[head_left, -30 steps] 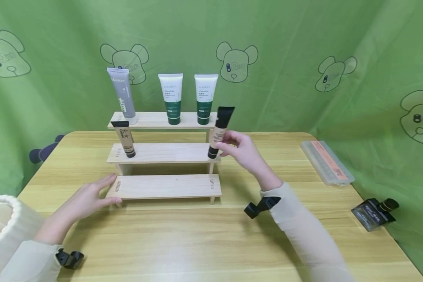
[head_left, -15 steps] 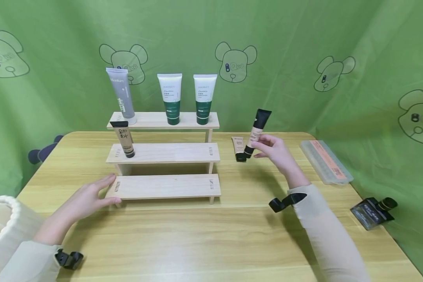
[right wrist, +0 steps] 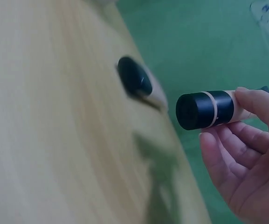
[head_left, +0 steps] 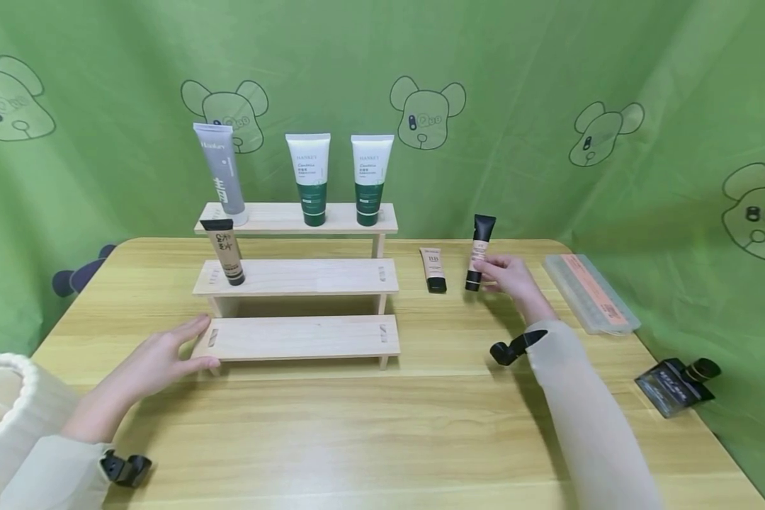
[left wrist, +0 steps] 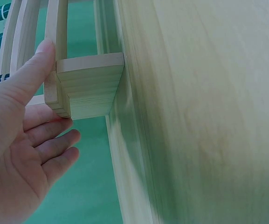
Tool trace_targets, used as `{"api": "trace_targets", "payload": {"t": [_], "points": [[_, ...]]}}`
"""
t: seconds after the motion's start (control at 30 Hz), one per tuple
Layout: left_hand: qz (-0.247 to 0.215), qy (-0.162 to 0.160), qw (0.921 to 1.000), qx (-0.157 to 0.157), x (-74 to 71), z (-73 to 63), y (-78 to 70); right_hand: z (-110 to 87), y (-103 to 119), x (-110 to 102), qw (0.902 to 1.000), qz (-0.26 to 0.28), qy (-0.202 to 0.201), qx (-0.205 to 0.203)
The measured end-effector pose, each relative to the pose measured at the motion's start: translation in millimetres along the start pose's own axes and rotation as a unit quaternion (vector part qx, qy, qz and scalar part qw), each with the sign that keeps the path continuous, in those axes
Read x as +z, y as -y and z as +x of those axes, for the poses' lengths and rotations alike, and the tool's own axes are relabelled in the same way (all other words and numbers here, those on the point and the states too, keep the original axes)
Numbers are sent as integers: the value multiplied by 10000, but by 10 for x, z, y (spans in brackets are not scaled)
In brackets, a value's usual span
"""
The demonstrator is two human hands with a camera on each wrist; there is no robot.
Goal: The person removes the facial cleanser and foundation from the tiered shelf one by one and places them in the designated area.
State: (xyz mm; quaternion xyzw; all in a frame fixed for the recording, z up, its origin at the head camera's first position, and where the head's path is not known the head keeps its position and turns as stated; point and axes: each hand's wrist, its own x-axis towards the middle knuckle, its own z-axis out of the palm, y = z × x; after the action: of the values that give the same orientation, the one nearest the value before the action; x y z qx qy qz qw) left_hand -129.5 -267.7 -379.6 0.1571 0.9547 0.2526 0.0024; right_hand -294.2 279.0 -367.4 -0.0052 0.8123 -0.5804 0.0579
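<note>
My right hand [head_left: 508,278] pinches a slim beige cosmetic tube [head_left: 479,253] with black ends. It holds the tube nearly upright, cap down, over the table's back right part; in the right wrist view the black cap [right wrist: 195,111] points away from the fingers. Just left of it, a beige BB cream tube [head_left: 433,268] with a black cap lies on the table. My left hand [head_left: 159,360] grips the left end of the lowest step of a three-step wooden stand [head_left: 306,337]. In the left wrist view its thumb [left wrist: 36,63] lies along the board, fingers around the corner.
A grey tube [head_left: 223,170] and two white-and-green tubes [head_left: 310,177] stand on the top step, a beige tube [head_left: 225,251] on the middle one. At right are a clear plastic case [head_left: 591,294] and a dark bottle [head_left: 672,386]; a white ribbed container [head_left: 35,418] is at left.
My right hand has carried the tube rightward from the stand's middle step, past the lying BB cream tube, then lowered and straightened it. The left hand has stayed on the stand.
</note>
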Motion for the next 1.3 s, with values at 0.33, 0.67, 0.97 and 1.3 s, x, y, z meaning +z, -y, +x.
{"api": "trace_targets", "payload": {"t": [0.33, 0.67, 0.97, 1.3], "points": [[6, 46, 10000, -50, -17, 0, -12, 238, -233, -4, 9966, -599, -123, 553], [24, 70, 10000, -64, -29, 1, -14, 354, -291, 38, 9917, -980, -139, 819], [97, 74, 9999, -72, -17, 10, 10, 427, -288, 33, 9867, -1344, -69, 912], [63, 83, 9999, -72, -12, 9, 7, 520, -333, 50, 9794, -1825, -181, 845]]}}
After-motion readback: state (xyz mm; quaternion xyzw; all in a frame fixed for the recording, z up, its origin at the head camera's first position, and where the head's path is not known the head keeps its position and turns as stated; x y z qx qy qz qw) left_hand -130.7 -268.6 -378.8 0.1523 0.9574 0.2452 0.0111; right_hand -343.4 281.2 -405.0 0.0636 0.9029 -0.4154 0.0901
